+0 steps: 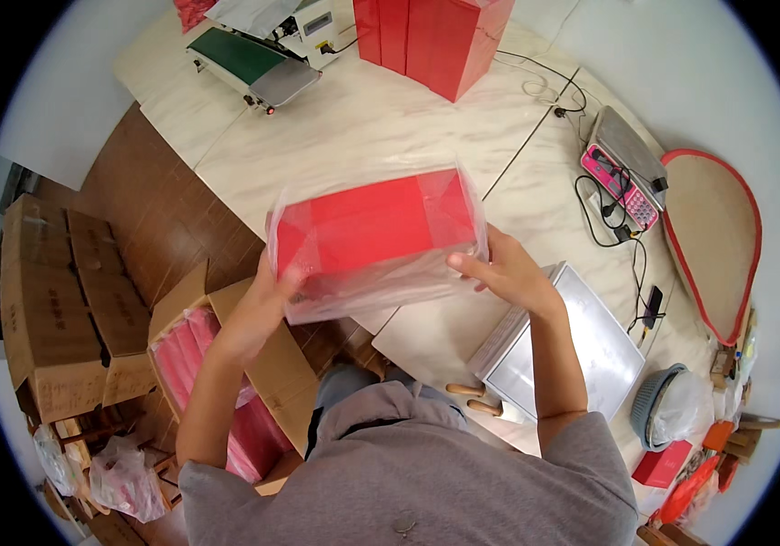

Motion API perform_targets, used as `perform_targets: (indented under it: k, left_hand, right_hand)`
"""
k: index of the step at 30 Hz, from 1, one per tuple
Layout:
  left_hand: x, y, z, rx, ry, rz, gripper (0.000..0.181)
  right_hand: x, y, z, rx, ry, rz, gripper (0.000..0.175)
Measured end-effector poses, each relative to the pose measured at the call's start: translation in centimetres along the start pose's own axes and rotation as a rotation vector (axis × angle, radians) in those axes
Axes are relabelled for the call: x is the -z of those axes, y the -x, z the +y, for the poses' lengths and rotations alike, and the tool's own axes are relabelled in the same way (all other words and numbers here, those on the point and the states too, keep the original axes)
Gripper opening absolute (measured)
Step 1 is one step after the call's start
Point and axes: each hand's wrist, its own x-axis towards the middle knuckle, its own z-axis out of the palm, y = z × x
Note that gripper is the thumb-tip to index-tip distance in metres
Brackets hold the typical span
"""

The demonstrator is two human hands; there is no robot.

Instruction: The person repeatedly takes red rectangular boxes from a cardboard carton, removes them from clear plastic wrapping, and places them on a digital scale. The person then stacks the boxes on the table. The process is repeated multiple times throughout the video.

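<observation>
A red box (373,222) inside a clear plastic bag (390,280) is held up in front of me, above the near edge of the marble-patterned table (362,136). My left hand (263,307) grips its left end, with the fingers partly hidden behind it. At the right end my right hand (509,269) holds the bagged box, its thumb on the plastic in front. Loose film hangs along the box's lower side. Below my left forearm, an open cardboard carton (280,385) contains several pink-red wrapped packages (257,437).
Red boxes (424,41) stand at the table's back beside a sealing machine with a green belt (240,58). Rightward are a pink-keyed scale (618,184) with cables, a stack topped by a silvery sheet (567,341), wooden-handled tools (482,407) and a basket (656,406). Closed cartons (66,307) stand left.
</observation>
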Motion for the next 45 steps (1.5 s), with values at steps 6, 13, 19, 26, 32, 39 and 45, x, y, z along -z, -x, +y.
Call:
perform_targets:
  k: [6,13,19,26,32,39,45]
  left_hand:
    - [2.3,-0.2,-1.4,-0.168,-0.758,0.212,0.04]
    - [5.4,0.0,1.8,-0.156,-0.859,0.429,0.024]
    - [6.9,1.1,3.0,-0.18,-0.553,0.534,0.019]
    - [11.9,0.8,4.6,-0.39,-0.254,0.746,0.018]
    - [11.2,-9.6,-9.6,-0.004,0.402,-0.09,0.036]
    - [4.0,-4.0,-13.9,0.378,0.583,-0.16,0.035]
    - [2.6,1.4,-16.5,0.569,0.308,-0.242,0.035]
  right_hand:
    - [-0.1,-0.9,-0.4,0.153,0.409,0.333,0.018]
    - [1.8,-1.6,-1.3,0.191,0.378,0.692,0.01]
    - [3.0,-1.3,-2.0,0.149,0.2,0.809,0.004]
    - [7.4,-1.2,-0.3,0.457,-0.376,1.063,0.014]
    - [2.4,-10.8,6.4,0.149,-0.7,0.245,0.044]
    - [-3.4,-2.2,2.1,0.61,-0.631,0.193,0.044]
    - [-4.4,4.8,5.9,0.739,-0.911,-0.037,0.046]
